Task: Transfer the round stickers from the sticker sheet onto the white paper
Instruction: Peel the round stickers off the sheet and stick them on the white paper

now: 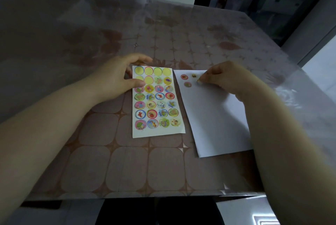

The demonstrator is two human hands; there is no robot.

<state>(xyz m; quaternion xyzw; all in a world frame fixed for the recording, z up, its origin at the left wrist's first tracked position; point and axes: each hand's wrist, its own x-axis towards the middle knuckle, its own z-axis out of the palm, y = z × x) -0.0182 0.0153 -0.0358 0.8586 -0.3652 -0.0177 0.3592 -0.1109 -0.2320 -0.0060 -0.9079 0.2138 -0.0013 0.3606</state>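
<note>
white rectangular paper [214, 115] lies under the right hand [229, 77], whose fingers [209, 75] are bunched narrow, pinching a small round sticker [198, 82] down just beside three placed stickers [184, 76]; i'd set one edge first, then rub it flat. the pale printed sticker sheet [158, 132], pinned by the relaxed thumb of the left hand [116, 77], runs lengthwise away from the person on the brown patterned desk [127, 166].

— Any writing you can make out from here?
— None. The round stickers [152, 113] on the sticker sheet [158, 133] carry little cartoon pictures, too blurred for any lettering.
— And the white paper [214, 115]?
— Nothing legible there either.
</note>
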